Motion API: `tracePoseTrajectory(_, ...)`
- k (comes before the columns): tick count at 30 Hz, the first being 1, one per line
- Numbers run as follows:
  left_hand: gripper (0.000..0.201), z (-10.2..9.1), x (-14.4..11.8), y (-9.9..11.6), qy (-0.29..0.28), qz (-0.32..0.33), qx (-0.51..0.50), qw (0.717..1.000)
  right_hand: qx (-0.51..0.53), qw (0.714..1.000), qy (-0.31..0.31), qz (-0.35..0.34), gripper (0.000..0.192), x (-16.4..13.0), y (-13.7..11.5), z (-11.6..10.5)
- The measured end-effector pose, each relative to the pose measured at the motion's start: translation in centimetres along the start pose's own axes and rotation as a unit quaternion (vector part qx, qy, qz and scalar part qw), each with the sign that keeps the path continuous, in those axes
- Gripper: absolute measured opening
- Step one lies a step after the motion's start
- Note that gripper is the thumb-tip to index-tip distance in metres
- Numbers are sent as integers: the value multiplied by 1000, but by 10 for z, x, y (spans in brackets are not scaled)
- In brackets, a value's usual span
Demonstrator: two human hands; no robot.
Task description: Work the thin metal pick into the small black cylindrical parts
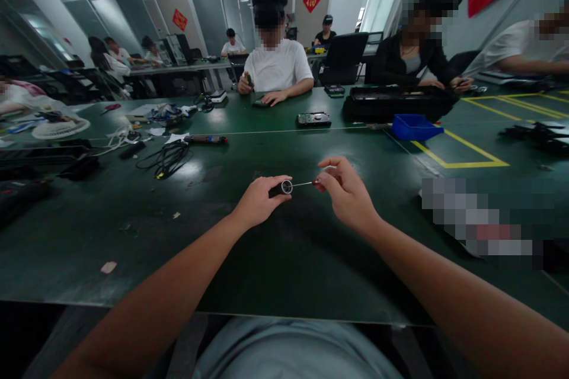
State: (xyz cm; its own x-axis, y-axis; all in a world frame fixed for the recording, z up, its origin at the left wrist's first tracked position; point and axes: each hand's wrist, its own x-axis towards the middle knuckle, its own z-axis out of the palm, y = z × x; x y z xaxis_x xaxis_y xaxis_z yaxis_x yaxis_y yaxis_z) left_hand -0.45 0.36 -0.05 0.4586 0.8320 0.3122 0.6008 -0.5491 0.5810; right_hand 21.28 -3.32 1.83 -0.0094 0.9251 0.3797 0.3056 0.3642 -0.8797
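Note:
Just above the green table [284, 272], my left hand [256, 201] is closed around a short black cylinder [276, 190]. Its round end, with a pale ring, faces right; what the cylinder is I cannot make out. My right hand [349, 195] pinches a small screwdriver [304, 184] by its red handle. The thin metal shaft points left, and its tip meets the ringed end of the cylinder. Whether the tip is inside or only in front of it I cannot tell.
Ahead lie a circuit board device [313, 119], a blue scoop-like tray [415, 128] and a long black case [398, 103]. A black cable [171, 157] and a dark tool [207, 139] lie left. A person [278, 65] sits opposite; others work nearby.

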Motion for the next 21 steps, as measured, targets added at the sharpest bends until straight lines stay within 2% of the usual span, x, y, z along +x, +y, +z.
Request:
tracePoseTrajectory(4,41,1,0,1,1,-1,5,1000,27,1000,-1,-5,13,1,-2,0)
tracePoseTrajectory(8,39,1,0,2,-12,2,14,1000,-2,1000,-23,-9,32,2,-5,-2)
tracePoseTrajectory(11,39,1,0,1,-10,1,10,1000,-16,1000,-25,-1,23,1,-5,-2)
tracePoseTrajectory(13,41,0,0,1,-2,-3,5,1000,20,1000,-13,5,13,1,-3,0)
tracePoseTrajectory(15,42,0,0,0,5,-8,-1,1000,66,998,6,14,11,1,-1,2)
tracePoseTrajectory(21,41,1,0,1,3,-4,-9,1000,157,985,34,64,25,6,8,8)
